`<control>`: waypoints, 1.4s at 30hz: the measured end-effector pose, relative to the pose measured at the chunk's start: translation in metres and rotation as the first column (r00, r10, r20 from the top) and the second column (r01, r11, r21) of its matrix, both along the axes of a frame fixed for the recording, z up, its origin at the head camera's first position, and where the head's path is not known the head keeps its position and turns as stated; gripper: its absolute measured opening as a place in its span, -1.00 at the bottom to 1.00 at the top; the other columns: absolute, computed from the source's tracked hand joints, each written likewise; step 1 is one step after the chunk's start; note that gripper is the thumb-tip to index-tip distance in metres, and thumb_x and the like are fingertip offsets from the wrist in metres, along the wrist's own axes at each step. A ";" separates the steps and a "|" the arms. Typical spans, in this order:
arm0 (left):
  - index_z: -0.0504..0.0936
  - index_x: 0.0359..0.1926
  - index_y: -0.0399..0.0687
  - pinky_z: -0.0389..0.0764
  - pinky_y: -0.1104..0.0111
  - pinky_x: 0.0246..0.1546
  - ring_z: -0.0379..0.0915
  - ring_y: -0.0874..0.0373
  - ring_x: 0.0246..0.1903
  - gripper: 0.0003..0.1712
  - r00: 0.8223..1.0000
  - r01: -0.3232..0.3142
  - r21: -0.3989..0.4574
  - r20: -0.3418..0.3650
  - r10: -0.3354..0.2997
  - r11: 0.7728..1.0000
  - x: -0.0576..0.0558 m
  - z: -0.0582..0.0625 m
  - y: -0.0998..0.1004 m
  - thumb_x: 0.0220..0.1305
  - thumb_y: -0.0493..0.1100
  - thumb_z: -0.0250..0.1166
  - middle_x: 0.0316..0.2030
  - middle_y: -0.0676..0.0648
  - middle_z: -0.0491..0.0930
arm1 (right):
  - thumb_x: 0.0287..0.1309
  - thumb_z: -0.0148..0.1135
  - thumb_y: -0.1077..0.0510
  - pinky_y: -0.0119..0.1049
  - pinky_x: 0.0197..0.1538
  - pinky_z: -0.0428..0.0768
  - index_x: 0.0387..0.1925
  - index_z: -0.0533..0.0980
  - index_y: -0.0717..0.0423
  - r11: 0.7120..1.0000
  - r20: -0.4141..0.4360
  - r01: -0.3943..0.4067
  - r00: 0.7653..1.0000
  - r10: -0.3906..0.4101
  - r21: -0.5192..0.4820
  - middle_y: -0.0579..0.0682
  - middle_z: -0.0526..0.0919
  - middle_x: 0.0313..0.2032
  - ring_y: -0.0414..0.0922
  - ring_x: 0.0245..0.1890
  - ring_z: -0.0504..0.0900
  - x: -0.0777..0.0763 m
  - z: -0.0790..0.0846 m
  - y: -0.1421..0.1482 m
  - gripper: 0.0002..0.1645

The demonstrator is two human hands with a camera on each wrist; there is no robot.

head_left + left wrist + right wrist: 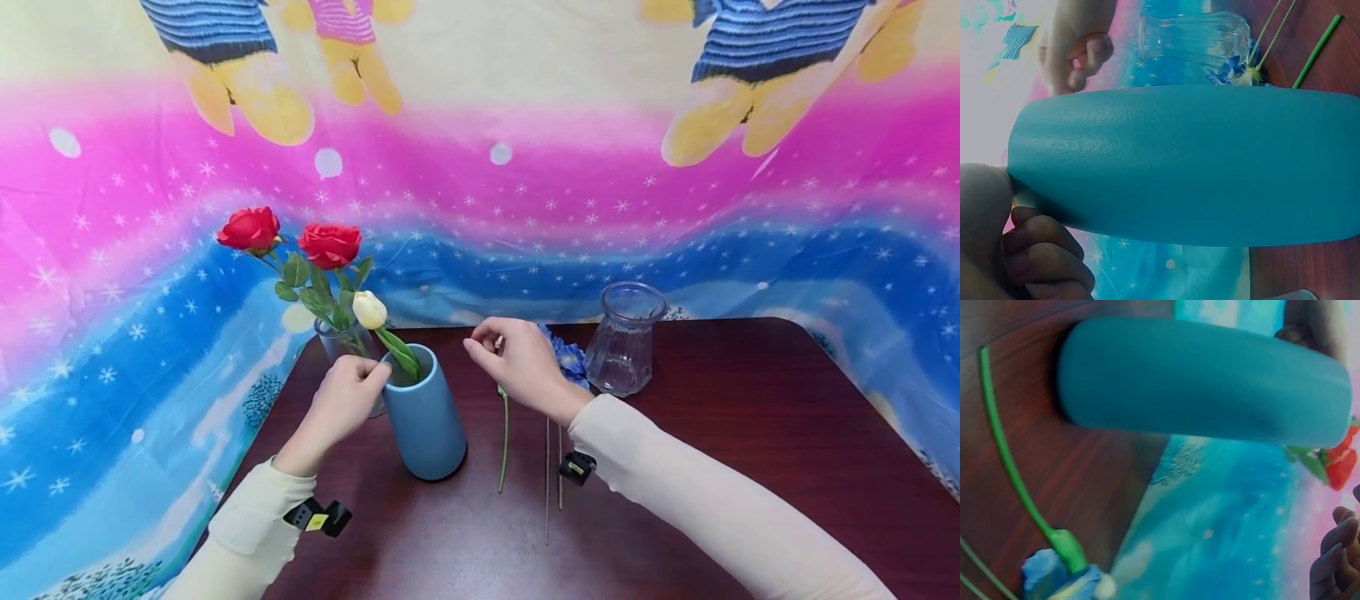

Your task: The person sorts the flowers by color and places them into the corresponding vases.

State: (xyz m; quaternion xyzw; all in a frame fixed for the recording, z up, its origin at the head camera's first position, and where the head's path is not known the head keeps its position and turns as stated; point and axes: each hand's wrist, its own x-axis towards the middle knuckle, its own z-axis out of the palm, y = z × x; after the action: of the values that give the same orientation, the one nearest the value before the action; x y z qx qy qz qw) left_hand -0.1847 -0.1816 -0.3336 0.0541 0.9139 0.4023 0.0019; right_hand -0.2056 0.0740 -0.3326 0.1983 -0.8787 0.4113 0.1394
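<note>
A blue vase (427,429) stands on the table, and a white tulip (370,310) leans out of its mouth to the left. My left hand (348,404) pinches the vase's left rim, fingers curled at the edge in the left wrist view. To the right of the vase, my right hand (517,367) hovers with loosely curled fingers and nothing visible in them. Under and beyond it lie a green stem (503,450) and blue flowers (568,362). In the head view the right hand hides that green stem's top; the right wrist view shows a pale bud (1105,587) near it.
Behind the blue vase, at the left, a clear glass vase (352,340) holds two red roses (330,244). Another glass vase (622,350) stands at the back right of the dark wooden table (720,475). A patterned cloth (510,192) hangs along the table's back and sides.
</note>
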 end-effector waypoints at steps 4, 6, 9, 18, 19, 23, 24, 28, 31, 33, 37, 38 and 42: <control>0.24 -0.78 0.00 0.12 0.33 -0.72 0.13 0.09 -0.76 -0.46 1.000 -0.004 0.008 0.001 0.004 1.000 0.000 -0.001 0.000 0.41 -0.09 0.02 -0.81 0.06 0.17 | 0.32 0.27 -0.01 -0.33 -0.44 0.38 -0.27 0.69 0.00 0.998 0.042 0.032 0.999 -0.034 0.051 -0.15 0.57 -0.53 -0.25 -0.65 0.38 -0.006 -0.016 0.006 -0.80; 0.25 -0.78 0.00 0.12 0.34 -0.71 0.12 0.09 -0.76 -0.46 1.000 -0.004 0.010 0.002 0.004 1.000 0.000 -0.001 0.000 0.41 -0.09 0.02 -0.81 0.06 0.17 | 0.32 0.27 -0.02 -0.33 -0.45 0.36 -0.27 0.69 0.00 0.996 0.063 0.045 0.997 -0.050 0.078 -0.16 0.58 -0.53 -0.25 -0.67 0.34 -0.010 -0.025 0.008 -0.80; 0.25 -0.78 0.00 0.13 0.34 -0.71 0.12 0.10 -0.77 -0.46 1.000 -0.001 0.012 0.000 0.001 1.000 0.000 -0.001 0.000 0.41 -0.09 0.02 -0.81 0.06 0.17 | 0.30 0.29 -0.02 -0.34 -0.48 0.34 -0.28 0.69 0.00 0.991 0.095 0.065 0.993 -0.076 0.116 -0.16 0.59 -0.54 -0.24 -0.67 0.34 -0.014 -0.038 0.011 -0.80; 0.24 -0.78 0.00 0.13 0.33 -0.70 0.12 0.10 -0.76 -0.46 1.000 0.003 0.019 0.000 -0.003 1.000 0.000 -0.001 0.001 0.41 -0.10 0.01 -0.81 0.06 0.17 | 0.28 0.31 -0.08 -0.29 -0.48 0.42 -0.42 0.66 -0.07 0.965 0.214 0.094 0.965 -0.148 0.243 -0.18 0.59 -0.60 -0.23 -0.60 0.50 -0.026 -0.071 0.016 -0.76; 0.24 -0.78 0.00 0.13 0.33 -0.70 0.12 0.10 -0.76 -0.46 1.000 0.003 0.020 0.001 -0.003 1.000 0.000 -0.001 0.001 0.41 -0.10 0.01 -0.81 0.06 0.17 | 0.28 0.31 -0.08 -0.28 -0.48 0.41 -0.44 0.66 -0.08 0.962 0.221 0.094 0.963 -0.153 0.255 -0.18 0.59 -0.61 -0.22 -0.60 0.50 -0.027 -0.074 0.017 -0.75; 0.24 -0.78 0.01 0.10 0.35 -0.71 0.11 0.11 -0.76 -0.48 1.000 -0.004 0.012 -0.003 0.004 1.000 0.000 -0.001 0.001 0.38 -0.11 0.01 -0.80 0.07 0.16 | 0.29 0.29 -0.10 -0.25 -0.49 0.39 -0.52 0.60 -0.10 0.953 0.248 0.093 0.954 -0.169 0.289 -0.17 0.57 -0.62 -0.19 -0.60 0.49 -0.031 -0.086 0.020 -0.70; 0.23 -0.78 0.01 0.09 0.35 -0.71 0.11 0.11 -0.76 -0.48 1.000 -0.006 0.008 -0.005 0.006 1.000 0.000 -0.001 0.002 0.37 -0.11 0.01 -0.80 0.08 0.16 | 0.30 0.29 -0.11 -0.26 -0.50 0.38 -0.55 0.59 -0.10 0.949 0.249 0.094 0.953 -0.173 0.302 -0.17 0.56 -0.62 -0.20 -0.60 0.49 -0.031 -0.089 0.020 -0.68; 0.23 -0.78 0.02 0.07 0.36 -0.70 0.09 0.12 -0.75 -0.50 1.000 -0.009 0.003 -0.011 0.009 1.000 0.000 0.000 0.002 0.35 -0.12 0.01 -0.80 0.09 0.14 | 0.29 0.30 -0.08 -0.30 -0.55 0.34 -0.61 0.53 -0.08 0.937 0.255 0.092 0.949 -0.184 0.336 -0.17 0.54 -0.63 -0.20 -0.62 0.46 -0.033 -0.101 0.019 -0.63; 0.22 -0.78 0.01 0.08 0.36 -0.70 0.09 0.13 -0.76 -0.50 1.000 -0.008 0.006 -0.011 0.008 1.000 0.000 0.000 0.001 0.35 -0.13 0.01 -0.80 0.09 0.14 | 0.27 0.33 -0.04 -0.31 -0.58 0.29 -0.64 0.50 -0.04 0.932 0.252 0.089 0.950 -0.186 0.352 -0.14 0.50 -0.66 -0.18 -0.65 0.41 -0.033 -0.109 0.018 -0.61; 0.23 -0.77 0.01 0.08 0.36 -0.70 0.09 0.12 -0.76 -0.50 1.000 -0.008 0.008 -0.011 0.008 1.000 0.000 0.000 0.001 0.35 -0.13 0.01 -0.80 0.09 0.14 | 0.26 0.34 -0.02 -0.32 -0.58 0.26 -0.65 0.48 -0.02 0.929 0.254 0.083 0.950 -0.183 0.360 -0.15 0.45 -0.68 -0.19 -0.66 0.38 -0.033 -0.112 0.017 -0.59; 0.23 -0.77 0.01 0.08 0.36 -0.71 0.08 0.13 -0.76 -0.50 1.000 -0.007 0.011 -0.009 0.008 1.000 0.000 0.000 0.001 0.36 -0.12 0.01 -0.81 0.09 0.14 | 0.24 0.37 -0.04 -0.31 -0.58 0.21 -0.73 0.37 -0.04 0.920 0.276 0.060 0.945 -0.178 0.387 -0.18 0.31 -0.74 -0.21 -0.68 0.29 -0.033 -0.115 0.015 -0.49; 0.23 -0.77 0.01 0.08 0.36 -0.71 0.08 0.13 -0.76 -0.50 1.000 -0.005 0.013 -0.006 0.006 1.000 0.000 0.000 0.001 0.36 -0.12 0.01 -0.81 0.09 0.14 | 0.24 0.37 -0.05 -0.31 -0.58 0.19 -0.76 0.34 -0.05 0.916 0.285 0.051 0.942 -0.176 0.398 -0.19 0.27 -0.76 -0.21 -0.69 0.26 -0.033 -0.115 0.015 -0.45; 0.23 -0.77 0.01 0.08 0.36 -0.71 0.07 0.13 -0.77 -0.50 1.000 0.001 0.018 -0.001 -0.001 1.000 0.001 0.000 0.001 0.36 -0.13 0.00 -0.82 0.10 0.14 | 0.22 0.39 -0.07 -0.28 -0.59 0.21 -0.81 0.24 -0.08 0.890 0.299 0.034 0.935 -0.188 0.454 -0.20 0.19 -0.79 -0.21 -0.71 0.24 -0.033 -0.117 0.014 -0.36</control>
State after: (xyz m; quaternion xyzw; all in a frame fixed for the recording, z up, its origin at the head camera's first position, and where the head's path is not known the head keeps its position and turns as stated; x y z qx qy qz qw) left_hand -0.1842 -0.1808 -0.3338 0.0549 0.9103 0.4104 0.0014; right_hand -0.2389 0.0884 -0.4496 0.1005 -0.9696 0.2201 -0.0372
